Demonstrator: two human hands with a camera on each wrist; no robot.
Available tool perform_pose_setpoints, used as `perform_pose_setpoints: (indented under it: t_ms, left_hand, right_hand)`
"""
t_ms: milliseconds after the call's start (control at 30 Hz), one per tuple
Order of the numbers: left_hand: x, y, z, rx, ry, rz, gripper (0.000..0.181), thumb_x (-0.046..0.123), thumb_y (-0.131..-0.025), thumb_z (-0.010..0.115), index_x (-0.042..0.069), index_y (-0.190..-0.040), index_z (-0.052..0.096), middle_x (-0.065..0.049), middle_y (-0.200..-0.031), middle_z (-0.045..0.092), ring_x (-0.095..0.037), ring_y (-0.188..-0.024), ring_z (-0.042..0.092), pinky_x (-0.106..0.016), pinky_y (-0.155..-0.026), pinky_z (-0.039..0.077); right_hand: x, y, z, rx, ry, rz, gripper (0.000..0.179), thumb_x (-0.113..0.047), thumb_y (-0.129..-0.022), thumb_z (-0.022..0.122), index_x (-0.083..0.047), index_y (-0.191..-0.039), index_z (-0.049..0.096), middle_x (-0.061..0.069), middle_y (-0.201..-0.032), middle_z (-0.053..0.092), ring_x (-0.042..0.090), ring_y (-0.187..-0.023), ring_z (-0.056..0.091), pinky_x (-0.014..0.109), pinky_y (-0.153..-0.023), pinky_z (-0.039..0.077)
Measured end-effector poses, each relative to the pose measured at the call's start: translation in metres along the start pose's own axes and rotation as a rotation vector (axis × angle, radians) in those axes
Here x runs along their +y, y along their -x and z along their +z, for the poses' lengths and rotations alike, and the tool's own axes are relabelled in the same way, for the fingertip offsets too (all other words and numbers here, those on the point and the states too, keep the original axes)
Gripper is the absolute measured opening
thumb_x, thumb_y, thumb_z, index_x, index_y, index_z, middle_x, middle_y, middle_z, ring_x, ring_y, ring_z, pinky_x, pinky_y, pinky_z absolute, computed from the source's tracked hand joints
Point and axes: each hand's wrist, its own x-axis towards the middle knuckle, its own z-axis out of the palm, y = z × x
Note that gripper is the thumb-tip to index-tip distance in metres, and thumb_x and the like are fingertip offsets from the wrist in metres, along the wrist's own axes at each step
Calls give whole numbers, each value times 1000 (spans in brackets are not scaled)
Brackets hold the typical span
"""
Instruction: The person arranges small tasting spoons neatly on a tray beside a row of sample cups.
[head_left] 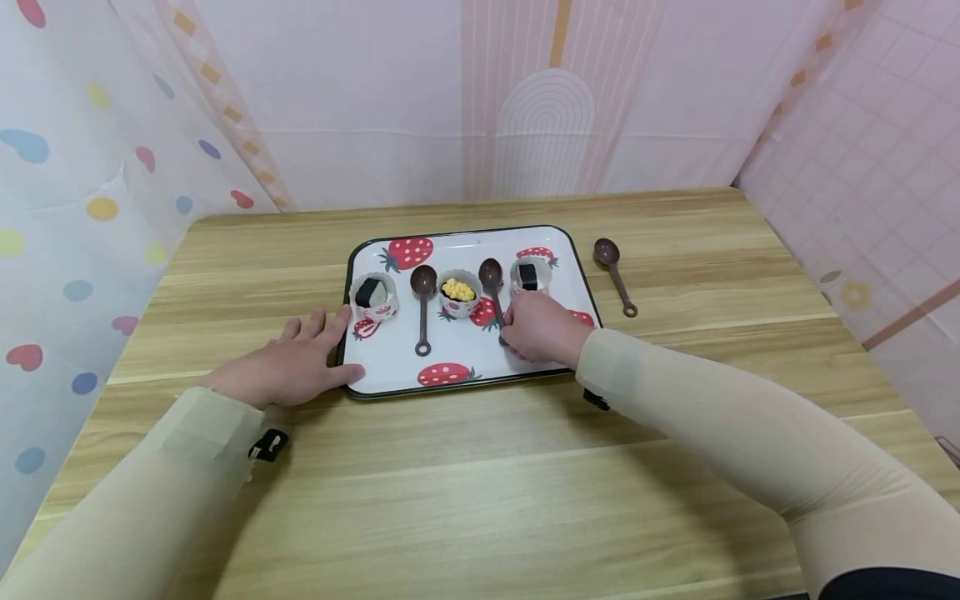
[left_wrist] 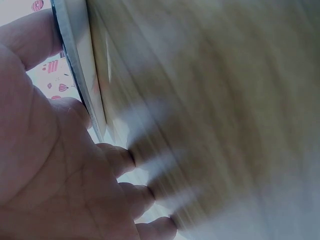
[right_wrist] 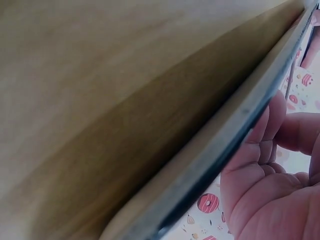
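A white strawberry-print tray [head_left: 390, 375] with a dark rim lies on the table. My left hand [head_left: 288, 367] rests at its left edge, fingers spread, thumb over the rim. My right hand [head_left: 547, 329] reaches over the tray's front right, fingers curled, pinching the handle end of a brown measuring spoon [head_left: 491, 273]. Another brown spoon [head_left: 423, 283] lies further left on the tray. Three patterned paper cups stand there: a left cup [head_left: 381, 312] with a black-and-white rice ball, a middle cup [head_left: 459, 309] with yellow bits, and a right cup [head_left: 542, 272], partly behind my hand.
A third brown spoon [head_left: 617, 271] lies on the wooden table [head_left: 480, 483], right of the tray. Patterned cloth [head_left: 375, 100] hangs behind the table and along both sides.
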Motion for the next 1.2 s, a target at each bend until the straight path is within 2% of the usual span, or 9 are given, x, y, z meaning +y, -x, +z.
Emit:
perform_pose_setpoints:
  t_ms: [433,767,933,1067,1200]
  left_hand:
    - [-2,-3,2,1,3,2,106,69,-101,51,7,-169,-3,-42,-168,-1,-73,-148,3,-84,-115,17]
    - [-4,-3,3,8,-1,3,106,69,-101,51,7,-169,-2,-42,-168,0,-73,-148,3,-84,-115,18]
    - [-4,-3,4,11,0,5,106,69,-101,51,7,-169,-2,-42,-168,0,-73,-148,3,-84,-115,17]
    - [-4,-3,4,12,-2,6,106,69,-101,51,7,-169,-2,-42,-168,0,-73,-148,3,-84,-115,18]
    - [-3,-2,2,10,-1,6,106,68,-101,51,7,-169,-2,-42,-168,1,-73,-148,4,-84,-115,18]
  right_hand:
    - [0,-2,0,-34,-8,46,20,-20,-105,65,-11,-90,74,4,-69,67,15,-61,58,25,-57,47]
    - [0,0,1,-23,72,16,27,-25,-104,66,-11,-82,74,2,-64,61,16,-60,56,26,-58,45]
    - [1,9,-4,26,106,-16,22,-29,-104,67,-13,-91,75,2,-72,65,17,-67,58,27,-59,44]
    - [7,23,-16,113,110,-79,21,-32,-107,62,-13,-106,71,2,-86,71,17,-75,60,29,-64,47]
    - [21,37,-34,216,73,-148,23,-31,-107,61,-10,-114,70,5,-98,74,18,-75,64,31,-67,52]
